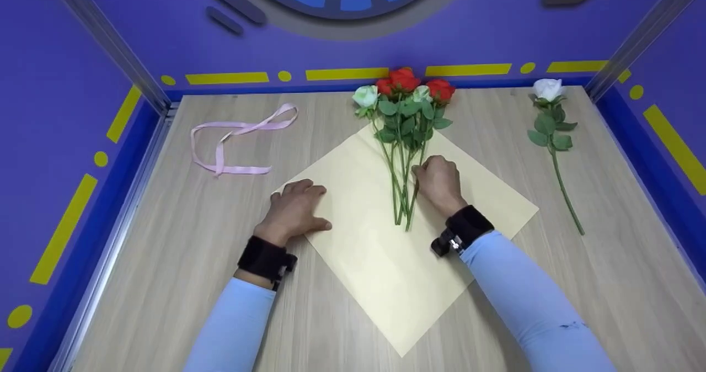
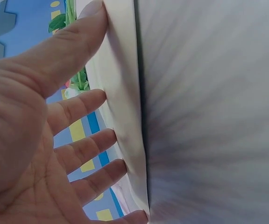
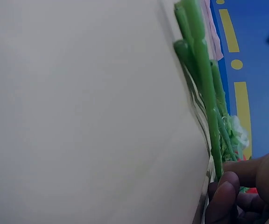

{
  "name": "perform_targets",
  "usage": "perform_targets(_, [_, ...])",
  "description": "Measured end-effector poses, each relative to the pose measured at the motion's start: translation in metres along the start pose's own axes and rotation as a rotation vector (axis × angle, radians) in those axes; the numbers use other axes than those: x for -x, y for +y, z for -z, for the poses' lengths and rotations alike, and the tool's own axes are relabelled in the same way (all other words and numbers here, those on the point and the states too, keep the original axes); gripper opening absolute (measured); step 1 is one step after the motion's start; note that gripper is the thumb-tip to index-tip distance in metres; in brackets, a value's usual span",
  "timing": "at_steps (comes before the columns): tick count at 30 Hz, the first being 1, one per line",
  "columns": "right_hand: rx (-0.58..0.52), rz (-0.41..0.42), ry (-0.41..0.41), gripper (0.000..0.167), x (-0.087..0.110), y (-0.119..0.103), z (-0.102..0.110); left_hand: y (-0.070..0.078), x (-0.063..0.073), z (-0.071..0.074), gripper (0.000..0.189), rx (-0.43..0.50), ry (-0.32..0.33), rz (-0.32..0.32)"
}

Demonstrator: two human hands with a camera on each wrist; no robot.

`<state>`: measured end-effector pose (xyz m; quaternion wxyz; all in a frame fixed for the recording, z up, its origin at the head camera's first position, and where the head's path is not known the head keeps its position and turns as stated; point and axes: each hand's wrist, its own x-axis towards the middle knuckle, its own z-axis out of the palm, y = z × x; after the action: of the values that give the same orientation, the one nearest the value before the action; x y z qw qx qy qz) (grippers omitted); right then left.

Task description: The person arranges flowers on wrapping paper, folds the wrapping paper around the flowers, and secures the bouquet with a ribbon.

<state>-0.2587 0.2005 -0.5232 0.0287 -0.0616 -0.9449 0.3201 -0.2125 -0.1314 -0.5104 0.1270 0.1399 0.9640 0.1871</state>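
A bunch of artificial roses, with red roses [image 1: 404, 79] and pale green-white roses [image 1: 365, 96], lies on a cream sheet of wrapping paper [image 1: 380, 283] turned cornerwise. My right hand [image 1: 439, 182] pinches a green stem [image 3: 208, 93] at the bunch's right side between thumb and fingers. The stems' lower ends lie loosely crossed over the middle of the paper. At the sheet's left corner is my left hand [image 1: 295, 209], fingers spread and fairly straight. In the left wrist view its fingertips [image 2: 107, 135] touch the paper near its edge.
A pink ribbon [image 1: 242, 170] lies loosely looped at the back left of the wooden table [image 1: 165, 283]. One white rose [image 1: 549, 90] with a long stem lies on the right. Blue panels [image 1: 309, 46] with yellow marks wall in the table's back and sides.
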Motion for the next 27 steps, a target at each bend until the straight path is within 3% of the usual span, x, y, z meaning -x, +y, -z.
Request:
perform_targets(6, [0.013, 0.007, 0.021, 0.036, 0.0, 0.004, 0.009, -0.001, 0.0, 0.0, 0.081, -0.002, 0.01, -0.003])
perform_targets(14, [0.138, 0.09, 0.183, 0.029, 0.0, 0.016, 0.045, -0.003, 0.004, 0.0, 0.08, 0.007, 0.02, -0.004])
perform_targets(19, [0.216, 0.082, 0.274, 0.029, -0.001, 0.046, 0.07, -0.001, 0.004, 0.001, 0.08, 0.003, 0.017, -0.006])
perform_targets(27, [0.279, -0.031, 0.262, 0.037, 0.002, 0.107, 0.103, 0.0, 0.002, 0.001, 0.08, -0.002, 0.007, -0.018])
